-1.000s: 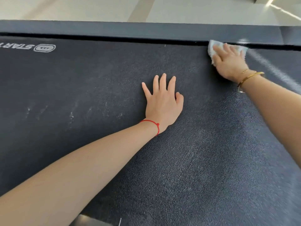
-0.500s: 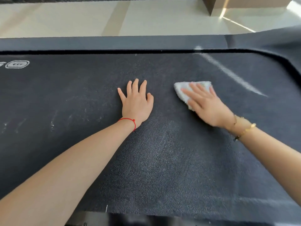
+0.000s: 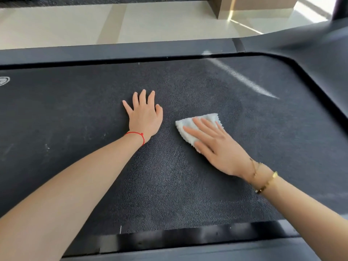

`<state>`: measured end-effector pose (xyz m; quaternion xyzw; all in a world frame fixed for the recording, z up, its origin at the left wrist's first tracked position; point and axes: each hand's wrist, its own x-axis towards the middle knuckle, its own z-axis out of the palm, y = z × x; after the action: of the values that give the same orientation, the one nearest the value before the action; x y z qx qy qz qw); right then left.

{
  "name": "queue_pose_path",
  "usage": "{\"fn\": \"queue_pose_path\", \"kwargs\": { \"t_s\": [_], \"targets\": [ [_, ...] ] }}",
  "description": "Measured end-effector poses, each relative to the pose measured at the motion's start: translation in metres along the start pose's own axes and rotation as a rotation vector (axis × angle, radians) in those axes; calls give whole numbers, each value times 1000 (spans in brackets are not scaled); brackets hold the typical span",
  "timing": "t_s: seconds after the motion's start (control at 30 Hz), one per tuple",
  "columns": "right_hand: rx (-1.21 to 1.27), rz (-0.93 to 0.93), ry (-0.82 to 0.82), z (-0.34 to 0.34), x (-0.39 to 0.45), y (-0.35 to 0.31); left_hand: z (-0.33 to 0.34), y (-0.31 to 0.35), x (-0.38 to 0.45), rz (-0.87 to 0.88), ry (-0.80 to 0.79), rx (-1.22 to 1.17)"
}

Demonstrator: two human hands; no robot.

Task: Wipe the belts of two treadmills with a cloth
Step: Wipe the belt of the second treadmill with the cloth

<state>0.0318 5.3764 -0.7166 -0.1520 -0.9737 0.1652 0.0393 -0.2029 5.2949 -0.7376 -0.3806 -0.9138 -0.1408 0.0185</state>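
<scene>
Swept back from the far rail a second ago, the cloth [image 3: 190, 129] now lies near the middle of the belt [image 3: 169, 185], drawn toward the person and slightly inward, so that it sits just beside the resting hand rather than well off at the belt's far edge.

Largest first: the treadmill belt fills nearly the whole view, its long axis running left to right across the picture, with the far side rail [image 3: 113, 51] above it and the near rail [image 3: 188, 251] at the bottom. Dusty scuffs show on the belt's left part [image 3: 47, 146] (still unwiped, by the look of them), and a pale streak [image 3: 244, 80] crosses the upper right.

Next, the left hand [image 3: 144, 117] lies flat with fingers spread, palm down on the belt, holding nothing; it appears to brace the body. It has kept its place on the belt across the frames.

The right hand [image 3: 216, 146] presses flat on the white cloth, fingers extended over it, pinning rather than clutching it.

The cloth lies right of the left hand, apart from it. The scuffed area lies beyond the left hand, so my judgement is that the next strokes must carry the cloth leftward, and the bracing hand stands in that path.
</scene>
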Motion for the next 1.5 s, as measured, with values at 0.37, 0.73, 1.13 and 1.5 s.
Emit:
{"fn": "queue_pose_path", "kwargs": {
  "t_s": [0.37,0.73,1.13,1.5],
  "targets": [
    [-3,52,2,11,-27,-36,1,-10,-34,110,-17,34],
    [-66,-107,-64,10,-77,-43,-6,-7,-78,142,-40,46],
    [-27,71,-57,26,-105,-86,-13,-6,-89,145,-61,31],
    [-82,464,112,-9,-82,0,-25,5,-77,257,-146,60]
  ]
}}
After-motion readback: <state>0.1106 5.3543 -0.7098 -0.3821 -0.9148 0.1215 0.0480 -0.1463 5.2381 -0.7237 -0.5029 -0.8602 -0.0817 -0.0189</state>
